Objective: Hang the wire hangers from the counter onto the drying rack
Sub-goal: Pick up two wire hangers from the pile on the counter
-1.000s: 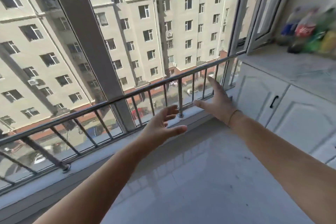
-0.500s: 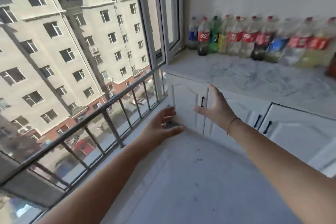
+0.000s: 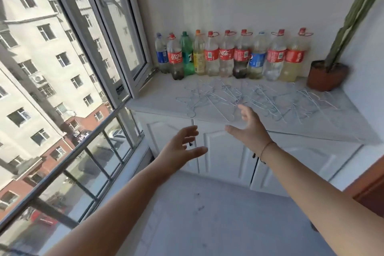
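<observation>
The wire hangers [image 3: 247, 97] are lying flat and loosely overlapping across the middle of the bench [image 3: 153, 93]. They are sitting in front of a row of plastic bottles [image 3: 228, 56] standing against the wall, with a potted plant [image 3: 326, 75] at the right end. Spread out like this they are probably easier to lift one by one, though the crossed wires may be snagging each other. Both arms are reaching forward toward them. The right hand [image 3: 249, 129] is hovering at the bench's front edge, fingers straight and apart, holding nothing, near the closest hangers but apparently not touching them. The left hand [image 3: 182, 147] is hanging lower, in front of the cabinet doors [image 3: 226, 158], fingers loosely spread and empty. The drying rack is not showing in this view.
</observation>
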A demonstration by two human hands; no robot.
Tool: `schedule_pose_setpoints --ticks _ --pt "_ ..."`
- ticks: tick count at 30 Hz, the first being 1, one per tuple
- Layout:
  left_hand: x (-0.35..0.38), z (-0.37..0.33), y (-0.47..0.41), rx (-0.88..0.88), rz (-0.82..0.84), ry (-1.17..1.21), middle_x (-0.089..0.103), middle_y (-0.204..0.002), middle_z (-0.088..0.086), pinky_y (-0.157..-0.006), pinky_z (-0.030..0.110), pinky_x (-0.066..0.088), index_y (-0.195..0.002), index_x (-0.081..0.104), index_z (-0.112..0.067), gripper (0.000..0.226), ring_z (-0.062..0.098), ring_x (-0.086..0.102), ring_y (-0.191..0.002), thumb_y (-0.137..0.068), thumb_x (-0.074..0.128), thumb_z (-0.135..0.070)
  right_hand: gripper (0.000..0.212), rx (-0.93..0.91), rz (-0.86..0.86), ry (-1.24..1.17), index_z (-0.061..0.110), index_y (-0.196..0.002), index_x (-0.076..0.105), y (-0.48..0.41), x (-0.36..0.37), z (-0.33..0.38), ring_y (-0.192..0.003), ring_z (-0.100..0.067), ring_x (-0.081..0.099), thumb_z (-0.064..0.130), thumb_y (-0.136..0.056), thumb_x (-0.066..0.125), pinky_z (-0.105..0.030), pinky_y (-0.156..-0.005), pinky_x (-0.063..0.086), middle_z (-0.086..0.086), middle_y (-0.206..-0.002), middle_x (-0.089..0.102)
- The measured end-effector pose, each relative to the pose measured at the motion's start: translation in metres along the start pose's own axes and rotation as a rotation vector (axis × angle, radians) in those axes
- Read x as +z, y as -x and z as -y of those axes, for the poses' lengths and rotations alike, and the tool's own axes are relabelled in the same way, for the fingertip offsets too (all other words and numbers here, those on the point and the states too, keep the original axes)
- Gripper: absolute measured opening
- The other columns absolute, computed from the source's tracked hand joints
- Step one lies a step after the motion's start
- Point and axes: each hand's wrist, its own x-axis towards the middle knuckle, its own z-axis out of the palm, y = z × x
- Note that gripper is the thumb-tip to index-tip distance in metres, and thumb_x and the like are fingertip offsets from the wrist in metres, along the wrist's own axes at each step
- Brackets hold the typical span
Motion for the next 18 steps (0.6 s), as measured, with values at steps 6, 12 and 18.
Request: schedule_pose_setpoints --ticks 6,12,18 --pt "0.022 0.005 -0.106 -0.029 -0.017 0.014 0.057 -0.126 -0.009 -0.105 0.03 0.039 -0.132 0.047 -0.025 0.063 0.006 0.052 -0.118 -0.076 0.076 -0.022 0.068 0.053 -0.008 -0.034 0.016 -0.136 0.04 -0.098 -0.019 -0.043 -0.13 -0.017 0.04 0.026 -0.077 0.073 -0.022 -0.095 0.031 -0.007 -0.14 0.04" --pt "0.044 0.013 -0.212 -0.083 -0.092 0.051 0.057 -0.122 -0.011 -0.105 0.034 0.041 -0.124 0.049 -0.03 0.055 0.007 0.053 -0.116 -0.076 0.076 -0.024 0.061 0.08 0.034 -0.007 0.015 -0.13 0.047 -0.201 -0.037 -0.09 -0.117 -0.015 0.046 0.027 -0.076 0.074 -0.024 -0.092 0.037 -0.006 -0.13 0.047" --pt "0.071 0.029 -0.296 -0.163 -0.127 0.119 0.057 -0.124 -0.004 -0.099 0.03 0.044 -0.123 0.051 -0.027 0.052 0.011 0.053 -0.116 -0.077 0.075 -0.021 0.049 0.151 0.021 0.04 0.015 -0.123 0.051 -0.278 -0.048 -0.144 -0.102 -0.01 0.045 0.023 -0.079 0.071 -0.021 -0.081 0.038 -0.008 -0.125 0.048"
